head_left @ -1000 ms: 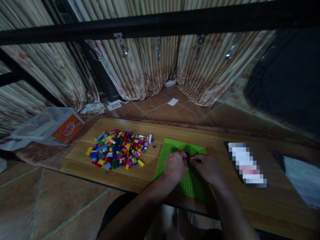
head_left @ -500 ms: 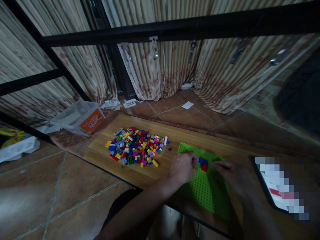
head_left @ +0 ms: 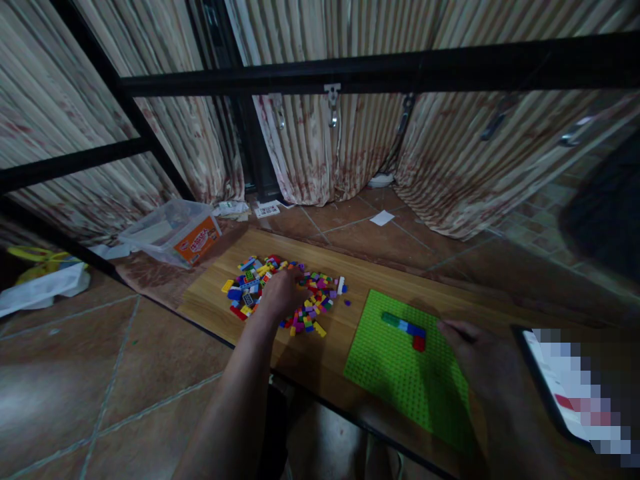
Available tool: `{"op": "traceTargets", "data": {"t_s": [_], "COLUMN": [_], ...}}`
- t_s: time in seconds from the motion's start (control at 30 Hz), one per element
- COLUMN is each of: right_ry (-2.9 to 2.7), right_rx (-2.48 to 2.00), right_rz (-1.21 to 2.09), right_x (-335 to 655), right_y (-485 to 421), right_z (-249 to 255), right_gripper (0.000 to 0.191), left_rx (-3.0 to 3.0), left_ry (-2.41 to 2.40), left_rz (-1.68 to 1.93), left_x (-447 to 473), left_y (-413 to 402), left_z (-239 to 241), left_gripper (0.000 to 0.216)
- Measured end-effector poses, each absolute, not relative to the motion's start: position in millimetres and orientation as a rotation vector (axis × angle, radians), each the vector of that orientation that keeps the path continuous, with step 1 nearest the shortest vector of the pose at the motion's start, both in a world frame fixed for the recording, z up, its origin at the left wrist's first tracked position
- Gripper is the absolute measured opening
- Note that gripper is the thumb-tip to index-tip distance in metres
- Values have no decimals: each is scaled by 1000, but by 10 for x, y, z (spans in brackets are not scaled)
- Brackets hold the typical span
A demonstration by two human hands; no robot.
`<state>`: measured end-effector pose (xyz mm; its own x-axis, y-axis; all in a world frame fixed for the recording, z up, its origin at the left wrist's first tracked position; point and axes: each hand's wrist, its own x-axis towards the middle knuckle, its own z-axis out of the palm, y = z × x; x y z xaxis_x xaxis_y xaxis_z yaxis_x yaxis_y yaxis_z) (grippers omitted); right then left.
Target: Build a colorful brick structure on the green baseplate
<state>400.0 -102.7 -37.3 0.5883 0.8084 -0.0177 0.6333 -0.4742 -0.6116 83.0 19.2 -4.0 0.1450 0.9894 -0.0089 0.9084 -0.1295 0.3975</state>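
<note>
A heap of small coloured bricks (head_left: 320, 297) lies on the wooden board (head_left: 320, 347). My left hand (head_left: 280, 293) rests on top of the heap, fingers curled down into the bricks; what they hold, if anything, is hidden. To the right lies a green studded baseplate (head_left: 400, 380) with a short row of green, blue and red bricks (head_left: 405, 328) stuck on it. My right hand (head_left: 483, 357) lies on the baseplate's right edge, fingers loosely bent, beside the red brick.
A clear plastic box with an orange label (head_left: 175, 233) stands left of the board on the tiled floor (head_left: 100, 373). A dark tablet (head_left: 565, 390) lies at the right. Black metal bars (head_left: 350, 67) cross overhead before striped curtains (head_left: 325, 147).
My left hand has left the baseplate and moved left onto the brick heap. My right hand drew back to the plate's right edge. The joined bricks now stand uncovered.
</note>
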Motion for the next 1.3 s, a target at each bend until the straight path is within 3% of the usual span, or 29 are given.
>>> {"op": "traceTargets", "data": {"t_s": [0.23,0.43,0.6,0.77,0.93,1.13,1.3], "right_ry": [-1083,-944,-1021,-1122,-1112,-865,-1233], "right_rx": [-2198,-1786,-1376,-1210,-1195,-1222,-1544], "right_rz": [449,564,830,867,813,861,714], "right_x": [3937,3528,2992,2773,2714,2642,2527], "right_y": [-1017,-956,-856,-799,-774,-675,-612], "right_z": [-357,-335,-297,-295,-278,-335,-464], "right_gripper": [33,33,32,20,13,22,18], "left_rx": [2107,1757,1456,1395,1381,1272,1290], "left_ry": [1800,1184,853,711,674,588,656], "left_rz": [402,683,639,583,574,641,728], "left_x": [779,820,1084,1243,1259,1207,1114], "left_y": [207,196,87,23,20,11,51], "left_z": [-86,18,53,60,67,90,79], "left_gripper": [20,28,36,35,33,32,40]}}
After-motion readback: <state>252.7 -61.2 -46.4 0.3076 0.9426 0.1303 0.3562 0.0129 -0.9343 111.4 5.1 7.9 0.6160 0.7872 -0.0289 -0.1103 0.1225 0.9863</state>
